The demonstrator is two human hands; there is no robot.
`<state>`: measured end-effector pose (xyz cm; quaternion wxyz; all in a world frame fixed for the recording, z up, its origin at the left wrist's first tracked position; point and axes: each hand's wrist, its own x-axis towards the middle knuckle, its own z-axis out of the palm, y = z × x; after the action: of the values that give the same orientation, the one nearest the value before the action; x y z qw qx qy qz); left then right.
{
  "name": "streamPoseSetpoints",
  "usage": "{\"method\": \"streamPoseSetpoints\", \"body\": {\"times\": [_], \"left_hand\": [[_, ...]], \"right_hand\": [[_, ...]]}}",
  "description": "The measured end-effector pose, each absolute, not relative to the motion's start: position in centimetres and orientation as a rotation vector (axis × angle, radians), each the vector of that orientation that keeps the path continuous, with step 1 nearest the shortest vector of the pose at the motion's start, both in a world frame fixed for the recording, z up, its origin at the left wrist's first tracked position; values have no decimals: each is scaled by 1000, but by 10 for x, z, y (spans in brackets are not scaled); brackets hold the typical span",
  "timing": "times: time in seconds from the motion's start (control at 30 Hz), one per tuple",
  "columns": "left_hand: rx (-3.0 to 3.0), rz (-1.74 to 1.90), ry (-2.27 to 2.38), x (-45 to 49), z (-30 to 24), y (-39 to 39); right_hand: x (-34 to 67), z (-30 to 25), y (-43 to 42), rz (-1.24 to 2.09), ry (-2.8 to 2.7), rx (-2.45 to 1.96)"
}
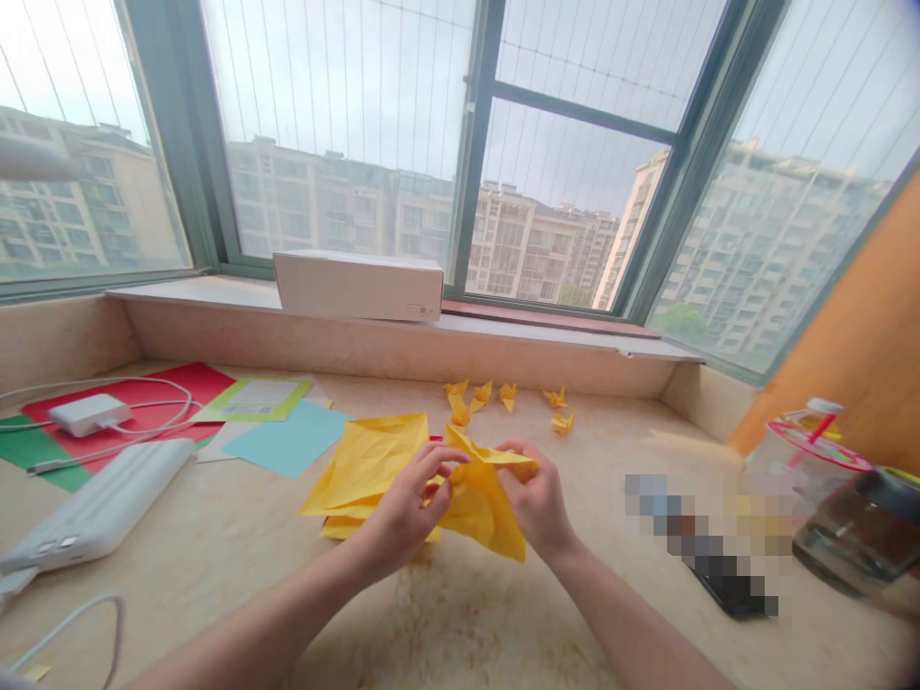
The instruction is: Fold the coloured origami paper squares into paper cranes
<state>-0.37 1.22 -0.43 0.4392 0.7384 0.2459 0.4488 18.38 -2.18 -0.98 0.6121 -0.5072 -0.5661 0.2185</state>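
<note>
My left hand and right hand are clamped on a crumpled yellow paper sheet; it's below the white cardboard box; small folded yellow paper pieces lie nearer the box; firm pinching keeps creases from slipping.

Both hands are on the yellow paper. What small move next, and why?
Probably press the yellow paper flat on the stone counter: the left hand and right hand pinch it in mid-air, and it looks crumpled, so a firm surface may help.
</note>
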Motion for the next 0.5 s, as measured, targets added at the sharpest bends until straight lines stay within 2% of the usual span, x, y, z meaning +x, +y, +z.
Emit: {"method": "streamPoseSetpoints", "body": {"times": [0.13,0.37,0.5], "left_hand": [[1836,1187,721,-6,3,12],[1762,1268,880,-5,2,17],[1769,1262,906,-5,2,19]], "right_hand": [[183,-9,-20,627,-1348,-1133],[180,-13,-25,535,-1369,-1183],[178,-12,-24,618,-1269,-1193]]}}
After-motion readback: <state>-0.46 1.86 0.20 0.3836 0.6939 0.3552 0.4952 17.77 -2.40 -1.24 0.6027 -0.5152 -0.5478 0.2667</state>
